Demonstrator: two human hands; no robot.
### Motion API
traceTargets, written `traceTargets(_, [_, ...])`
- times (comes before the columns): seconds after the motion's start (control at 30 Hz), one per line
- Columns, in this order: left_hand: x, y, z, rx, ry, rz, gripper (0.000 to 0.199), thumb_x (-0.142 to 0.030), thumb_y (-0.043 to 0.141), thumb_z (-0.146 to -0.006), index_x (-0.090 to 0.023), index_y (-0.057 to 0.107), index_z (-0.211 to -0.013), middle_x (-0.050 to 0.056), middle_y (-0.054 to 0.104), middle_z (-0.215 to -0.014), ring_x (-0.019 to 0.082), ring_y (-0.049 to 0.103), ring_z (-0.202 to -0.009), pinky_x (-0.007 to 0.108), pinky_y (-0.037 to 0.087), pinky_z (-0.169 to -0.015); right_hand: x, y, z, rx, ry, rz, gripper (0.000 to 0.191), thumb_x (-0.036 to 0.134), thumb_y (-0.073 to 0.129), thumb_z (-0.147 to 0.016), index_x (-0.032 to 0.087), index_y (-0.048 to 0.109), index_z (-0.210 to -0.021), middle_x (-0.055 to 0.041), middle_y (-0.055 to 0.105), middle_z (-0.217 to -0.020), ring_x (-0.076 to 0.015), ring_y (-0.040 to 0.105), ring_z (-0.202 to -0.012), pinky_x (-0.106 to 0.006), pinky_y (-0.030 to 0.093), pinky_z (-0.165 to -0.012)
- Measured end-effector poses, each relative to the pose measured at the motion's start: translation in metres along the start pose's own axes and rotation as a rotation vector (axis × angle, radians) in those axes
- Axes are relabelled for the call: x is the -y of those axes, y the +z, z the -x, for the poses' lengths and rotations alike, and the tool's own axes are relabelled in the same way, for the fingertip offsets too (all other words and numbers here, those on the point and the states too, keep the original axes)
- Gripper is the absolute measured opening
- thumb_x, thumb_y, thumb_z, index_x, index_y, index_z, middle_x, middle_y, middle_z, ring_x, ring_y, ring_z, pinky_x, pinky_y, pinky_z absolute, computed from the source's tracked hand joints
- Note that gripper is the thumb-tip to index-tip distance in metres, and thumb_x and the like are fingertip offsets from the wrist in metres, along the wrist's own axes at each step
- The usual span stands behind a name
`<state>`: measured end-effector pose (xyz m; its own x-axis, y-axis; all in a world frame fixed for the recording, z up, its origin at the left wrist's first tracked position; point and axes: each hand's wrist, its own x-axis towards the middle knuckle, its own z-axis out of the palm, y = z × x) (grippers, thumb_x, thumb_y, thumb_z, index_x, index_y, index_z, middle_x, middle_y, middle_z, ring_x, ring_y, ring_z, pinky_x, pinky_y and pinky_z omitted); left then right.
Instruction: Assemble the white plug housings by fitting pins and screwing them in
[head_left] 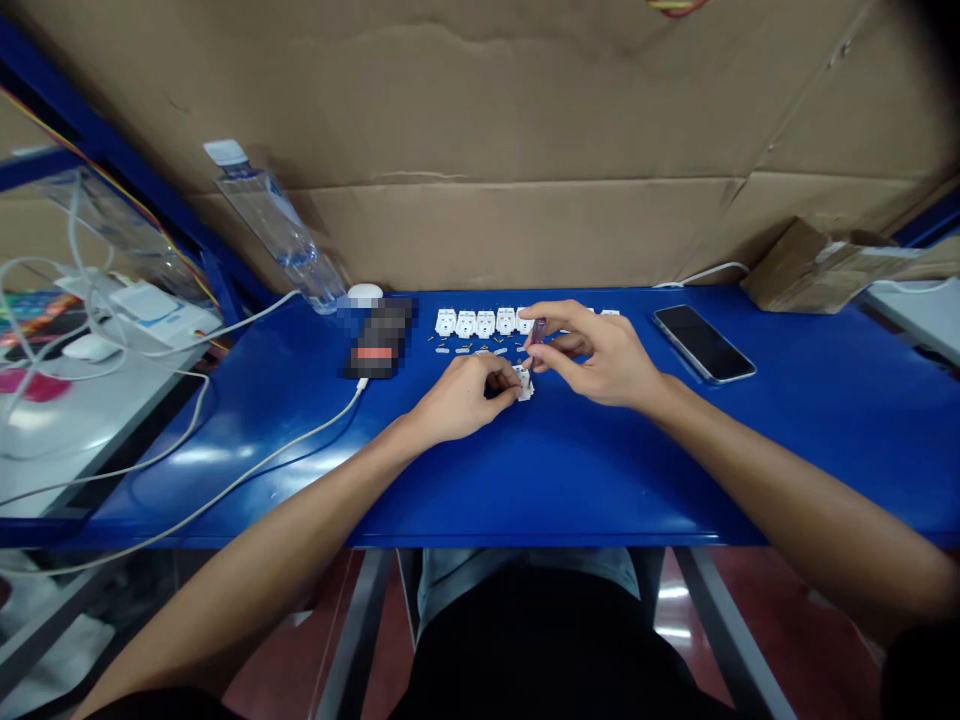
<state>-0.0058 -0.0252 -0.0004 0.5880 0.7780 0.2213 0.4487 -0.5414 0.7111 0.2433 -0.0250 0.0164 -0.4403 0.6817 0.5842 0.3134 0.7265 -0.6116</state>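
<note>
My left hand (476,392) pinches a small white plastic part (524,383) against the blue tabletop. Above that part, my right hand (600,350) grips a short screwdriver (536,338) by its purple see-through handle; its tip is too small to make out. Just behind the hands stands a row of several similar white plastic parts (486,323), partly covered by my right hand. Between that row and my hands lie small metal pins or screws (466,347) and little pale strips (442,351).
A water bottle (289,240) leans at the back left, near a dark blurred-out device (379,340) with a white cable (300,440) running left. To the right lies a phone (703,343), with a cardboard box (802,268) behind it. Cardboard (480,130) lines the back.
</note>
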Motion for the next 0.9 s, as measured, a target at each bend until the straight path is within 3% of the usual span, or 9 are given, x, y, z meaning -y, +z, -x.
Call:
traceTargets(0.1, [-0.0003, -0.0004, 0.0002, -0.001, -0.009, 0.009, 0.01, -0.02, 0.073, -0.1, -0.02, 0.082, -0.099, 0.005, 0.083, -0.094, 0.018, 0.075, -0.082, 0.034, 0.058, -0.078, -0.0008, 0.0014, 0.0024, -0.062, -0.001, 0.04, 0.046, 0.036, 0.072, -0.11, 0.034, 0.07, -0.156, -0.0032, 0.084, -0.135, -0.0192, 0.088, -0.096, -0.031, 0.076, -0.081])
traceTargets(0.2, [0.0002, -0.0003, 0.0, 0.007, -0.008, 0.019, 0.009, -0.02, 0.073, -0.101, -0.02, 0.082, -0.099, 0.005, 0.083, -0.094, 0.018, 0.075, -0.082, 0.034, 0.058, -0.079, -0.0016, 0.0, 0.0024, 0.0, 0.007, -0.017, 0.046, 0.035, 0.062, -0.115, 0.034, 0.065, -0.161, -0.0048, 0.083, -0.139, -0.019, 0.089, -0.095, -0.034, 0.078, -0.086])
traceTargets(0.3, [0.0011, 0.0001, -0.0001, 0.014, 0.004, 0.028, 0.009, -0.02, 0.073, -0.101, -0.02, 0.082, -0.099, 0.005, 0.083, -0.094, 0.018, 0.075, -0.082, 0.034, 0.057, -0.078, -0.0022, -0.0027, 0.0025, 0.031, 0.038, -0.047, 0.044, 0.038, 0.062, -0.116, 0.035, 0.065, -0.159, -0.0041, 0.085, -0.131, -0.019, 0.089, -0.089, -0.035, 0.078, -0.086])
traceTargets(0.4, [0.0017, 0.0003, 0.0, 0.006, 0.008, 0.021, 0.009, -0.02, 0.073, -0.102, -0.019, 0.081, -0.1, 0.005, 0.083, -0.095, 0.018, 0.075, -0.083, 0.034, 0.057, -0.079, -0.0013, -0.003, 0.0031, -0.066, 0.023, 0.057, 0.041, 0.042, 0.076, -0.109, 0.033, 0.075, -0.148, -0.0026, 0.088, -0.121, -0.0198, 0.088, -0.081, -0.033, 0.077, -0.078])
traceTargets(0.57, [0.0029, 0.0001, 0.0005, 0.014, 0.003, 0.04, 0.01, -0.02, 0.072, -0.102, -0.019, 0.081, -0.099, 0.005, 0.084, -0.095, 0.018, 0.077, -0.084, 0.034, 0.057, -0.08, 0.0041, 0.0005, 0.0036, -0.014, -0.01, 0.025, 0.045, 0.034, 0.063, -0.114, 0.031, 0.068, -0.159, -0.0043, 0.085, -0.138, -0.0197, 0.089, -0.101, -0.035, 0.077, -0.093])
traceTargets(0.73, [0.0045, -0.0001, 0.0008, 0.012, 0.012, 0.035, 0.01, -0.021, 0.071, -0.102, -0.02, 0.081, -0.1, 0.005, 0.084, -0.096, 0.018, 0.077, -0.084, 0.035, 0.057, -0.08, 0.007, 0.0048, 0.0038, -0.179, -0.052, 0.093, 0.035, 0.038, 0.083, -0.104, 0.03, 0.083, -0.139, -0.0028, 0.089, -0.123, -0.0176, 0.086, -0.081, -0.033, 0.077, -0.078])
traceTargets(0.9, [0.0051, -0.0003, 0.0003, 0.023, -0.001, 0.041, 0.011, -0.022, 0.072, -0.102, -0.02, 0.082, -0.101, 0.005, 0.085, -0.097, 0.019, 0.078, -0.085, 0.036, 0.059, -0.081, 0.0075, 0.0063, 0.0048, -0.06, 0.029, -0.049, 0.045, 0.037, 0.067, -0.113, 0.034, 0.071, -0.158, -0.0049, 0.085, -0.139, -0.0221, 0.089, -0.099, -0.038, 0.078, -0.089])
